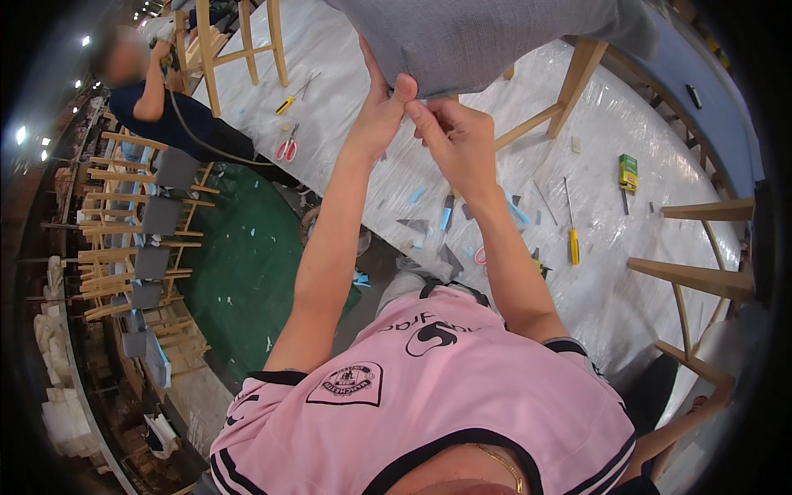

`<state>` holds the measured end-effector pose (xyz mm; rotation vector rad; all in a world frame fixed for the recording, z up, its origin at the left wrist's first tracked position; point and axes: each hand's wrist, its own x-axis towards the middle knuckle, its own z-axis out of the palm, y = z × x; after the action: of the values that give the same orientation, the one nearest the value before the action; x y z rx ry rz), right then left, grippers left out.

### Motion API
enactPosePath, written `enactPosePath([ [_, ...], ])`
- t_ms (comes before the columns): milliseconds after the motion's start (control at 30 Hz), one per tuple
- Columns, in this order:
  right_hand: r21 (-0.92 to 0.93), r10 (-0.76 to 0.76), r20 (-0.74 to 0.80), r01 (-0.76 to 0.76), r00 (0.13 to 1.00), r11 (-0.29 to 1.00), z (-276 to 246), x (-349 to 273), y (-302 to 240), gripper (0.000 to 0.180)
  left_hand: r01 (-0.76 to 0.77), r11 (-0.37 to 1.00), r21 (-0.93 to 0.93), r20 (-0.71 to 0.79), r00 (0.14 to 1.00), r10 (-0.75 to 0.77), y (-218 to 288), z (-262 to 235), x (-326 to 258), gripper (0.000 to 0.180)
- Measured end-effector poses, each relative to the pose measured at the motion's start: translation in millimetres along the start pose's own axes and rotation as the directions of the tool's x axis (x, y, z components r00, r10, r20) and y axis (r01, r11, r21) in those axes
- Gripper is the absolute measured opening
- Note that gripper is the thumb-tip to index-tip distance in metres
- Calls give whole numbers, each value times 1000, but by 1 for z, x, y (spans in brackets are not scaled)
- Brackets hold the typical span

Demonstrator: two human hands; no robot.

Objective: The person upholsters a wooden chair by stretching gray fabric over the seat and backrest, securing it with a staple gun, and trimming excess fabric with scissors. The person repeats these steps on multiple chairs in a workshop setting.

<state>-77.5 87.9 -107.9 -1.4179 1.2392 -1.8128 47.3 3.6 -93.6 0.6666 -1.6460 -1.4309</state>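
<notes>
Chair with a grey cloth seat stands at the top of the view, in front of the person, over a table covered in clear plastic. One rounded corner of the seat points toward the person, and from it one edge runs up and to the left and another to the right. The upper side is cut off by the border, so I cannot tell the full long axis; the visible part stretches mainly crosswise. On the right, a wooden leg slants down and toward the person, and a rail leads from it leftward, beneath the seat. The left hand grips the corner, its thumb at the tip and its fingers along the left edge. The right hand is just beside it, under the corner, with curled fingers and the thumb against the forefinger; whether cloth is pinched between them I cannot tell. On the table, a yellow-handled screwdriver lies with its shaft pointing away from the person, near a green and yellow box. Red-handled scissors lie to the left, with blue scraps below the hands. At upper left, a co-worker stands across the table's corner.
</notes>
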Motion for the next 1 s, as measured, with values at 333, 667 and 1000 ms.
enactPosePath([
  [333,-84,-197,146,211,970,974,-27,-11,14,35,-338,218,916,103,720,686,61,-6,-9,101],
  [667,-402,249,277,-124,928,907,-64,-90,119,23,-601,-263,755,653,728,210,108,33,-9,36],
  [1000,191,210,-88,-191,974,963,-78,-57,70,20,-603,20,798,493,672,553,89,41,1,14],
])
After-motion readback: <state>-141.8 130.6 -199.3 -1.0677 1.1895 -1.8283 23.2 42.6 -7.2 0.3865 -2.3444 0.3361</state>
